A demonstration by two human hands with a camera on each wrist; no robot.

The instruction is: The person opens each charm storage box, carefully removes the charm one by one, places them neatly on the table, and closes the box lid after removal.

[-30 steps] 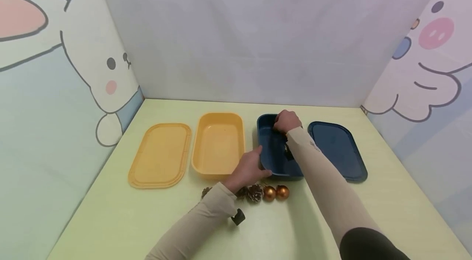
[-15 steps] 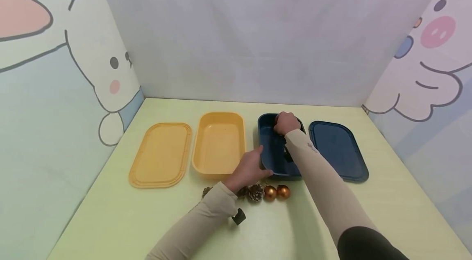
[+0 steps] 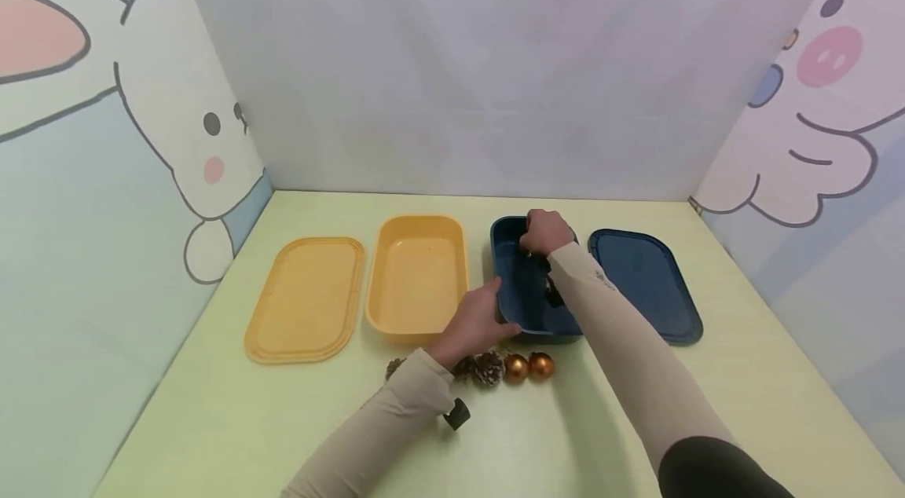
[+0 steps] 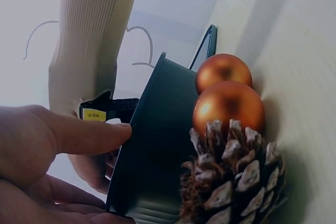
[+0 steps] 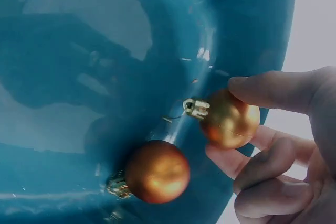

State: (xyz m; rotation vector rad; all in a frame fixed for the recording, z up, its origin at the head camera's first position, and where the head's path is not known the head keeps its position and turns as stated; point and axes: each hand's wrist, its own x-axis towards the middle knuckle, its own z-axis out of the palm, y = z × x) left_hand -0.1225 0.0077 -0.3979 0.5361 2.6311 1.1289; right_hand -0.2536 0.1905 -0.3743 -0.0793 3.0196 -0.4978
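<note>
My right hand (image 3: 546,232) reaches into the far end of a dark blue box (image 3: 522,286). In the right wrist view, its thumb and fingers pinch a shiny copper-gold Christmas ball (image 5: 231,119) with a metal cap. A second copper ball (image 5: 157,171) lies beside it in the box. My left hand (image 3: 472,329) holds the box's near left corner, thumb at the near rim and fingers along the left side. Near that hand, in front of the box, a pine cone (image 3: 489,368) and two copper balls, one left (image 3: 516,368) and one right (image 3: 541,366), stand in a row.
A yellow box (image 3: 419,278) stands left of the blue one, with a yellow lid (image 3: 307,298) farther left. To the right lies a dark blue lid (image 3: 645,282). Another pine cone (image 3: 393,367) shows beside my left sleeve. Walls border the table (image 3: 212,404).
My right hand has shifted very slightly left at the far end of the blue box. The left hand stays at the corner, and the head view has moved a little.
</note>
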